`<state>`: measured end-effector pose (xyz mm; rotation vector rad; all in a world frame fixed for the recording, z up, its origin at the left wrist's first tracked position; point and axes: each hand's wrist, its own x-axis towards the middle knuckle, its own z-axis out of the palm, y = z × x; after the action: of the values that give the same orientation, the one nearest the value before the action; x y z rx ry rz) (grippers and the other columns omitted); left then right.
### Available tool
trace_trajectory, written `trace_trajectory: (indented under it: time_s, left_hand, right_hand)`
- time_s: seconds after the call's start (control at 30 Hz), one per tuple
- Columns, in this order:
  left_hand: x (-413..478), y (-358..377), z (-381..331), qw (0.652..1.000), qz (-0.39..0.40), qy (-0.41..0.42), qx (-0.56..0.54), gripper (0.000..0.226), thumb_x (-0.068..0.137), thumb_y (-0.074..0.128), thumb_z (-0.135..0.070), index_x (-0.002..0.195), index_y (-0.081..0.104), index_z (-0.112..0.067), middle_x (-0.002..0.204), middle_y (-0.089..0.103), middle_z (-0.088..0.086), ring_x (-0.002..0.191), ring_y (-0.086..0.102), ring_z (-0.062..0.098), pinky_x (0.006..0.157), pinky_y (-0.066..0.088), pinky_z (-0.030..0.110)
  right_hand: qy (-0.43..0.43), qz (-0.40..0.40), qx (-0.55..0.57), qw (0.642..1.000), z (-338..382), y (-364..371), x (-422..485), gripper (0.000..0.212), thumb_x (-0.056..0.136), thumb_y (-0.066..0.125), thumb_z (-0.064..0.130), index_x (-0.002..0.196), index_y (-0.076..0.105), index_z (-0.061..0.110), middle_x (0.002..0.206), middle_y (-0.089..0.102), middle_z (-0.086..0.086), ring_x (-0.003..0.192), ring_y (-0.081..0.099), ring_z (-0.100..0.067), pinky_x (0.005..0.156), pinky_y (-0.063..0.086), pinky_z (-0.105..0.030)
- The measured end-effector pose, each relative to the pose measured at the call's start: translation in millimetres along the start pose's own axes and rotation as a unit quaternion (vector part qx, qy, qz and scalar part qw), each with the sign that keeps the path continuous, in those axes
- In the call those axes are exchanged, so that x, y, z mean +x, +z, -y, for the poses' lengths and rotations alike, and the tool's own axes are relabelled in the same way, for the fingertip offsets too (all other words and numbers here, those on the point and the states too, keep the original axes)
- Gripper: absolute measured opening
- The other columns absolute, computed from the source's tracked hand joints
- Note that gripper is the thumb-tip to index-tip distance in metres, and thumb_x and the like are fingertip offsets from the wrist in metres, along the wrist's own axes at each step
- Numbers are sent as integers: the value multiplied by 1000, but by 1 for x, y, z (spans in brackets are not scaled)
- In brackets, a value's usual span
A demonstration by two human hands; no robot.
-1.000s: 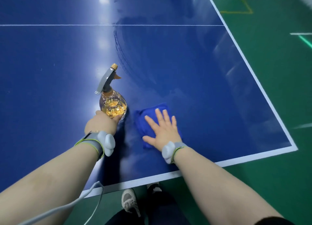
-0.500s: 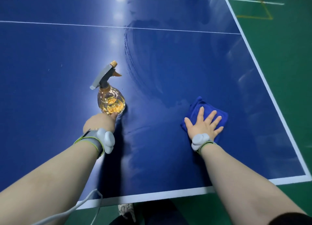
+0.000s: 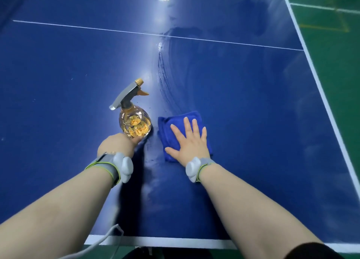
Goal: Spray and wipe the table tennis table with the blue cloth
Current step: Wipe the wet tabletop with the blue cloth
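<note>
One folded blue cloth (image 3: 169,129) lies flat on the table tennis table (image 3: 263,107), near the end closest to the person. It is plush and roughly square, and its folded layers show along the left side. The right hand (image 3: 190,144) presses it palm down, with the fingers straight and slightly spread and the thumb out to the left.

Just beside the cloth on the left, with a narrow gap between them, a spray bottle (image 3: 135,122) stands upright. Its round clear body holds amber liquid, and its grey trigger head ends in an amber nozzle. The left hand (image 3: 116,145) grips the bottle's lower body from the near side. The back of that hand faces the camera and its curled fingers are mostly hidden.

Curved wet streaks (image 3: 162,79) arc across the glossy dark-blue top beyond the cloth. White lines edge the table. Each wrist wears a grey band (image 3: 106,164) with a white pod. A white cable (image 3: 101,244) hangs under the left forearm. Green floor (image 3: 335,60) lies to the right.
</note>
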<state>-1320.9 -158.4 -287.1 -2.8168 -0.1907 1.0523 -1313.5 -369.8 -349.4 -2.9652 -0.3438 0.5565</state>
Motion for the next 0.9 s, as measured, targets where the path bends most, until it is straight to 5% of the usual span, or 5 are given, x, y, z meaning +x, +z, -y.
trace_trajectory:
  time_s: [0.13,0.33,0.43,0.57,0.9]
  left_hand:
    - [6,7,5,988,-59,-83,-117,33,93,48,-51,105,64,-25,64,42,1,77,55,27,73,50,33]
    - [-1,0,10,989,-37,-65,-129,36,95,45,-49,60,37,-45,91,61,5,88,63,27,74,56,38]
    - [10,7,18,965,-68,-102,-230,51,80,48,-72,83,62,-24,79,64,5,72,61,26,53,43,29]
    - [11,17,22,927,-114,-105,-342,64,75,65,-64,106,44,-11,99,58,8,91,57,34,66,44,36]
    - [21,-26,40,786,-231,274,-503,61,73,73,-23,127,50,-42,112,60,-11,109,55,14,97,46,39]
  right_hand:
    - [145,-39,38,988,-59,-14,17,80,87,35,75,154,5,42,164,-14,-4,149,-16,-30,118,-6,-56]
    - [280,-46,64,957,-92,-27,34,84,89,33,73,156,3,33,163,-10,-12,148,-14,-37,116,-3,-62]
    - [280,-46,58,957,-75,-25,41,84,90,31,72,156,0,31,163,-11,-16,147,-14,-41,115,-2,-65]
    - [227,-33,42,972,-48,-24,43,82,92,33,69,156,-4,32,162,-15,-15,147,-18,-40,115,-4,-63]
    - [90,-2,12,996,78,7,18,82,92,36,66,154,-8,36,160,-25,-11,145,-26,-38,114,-12,-62]
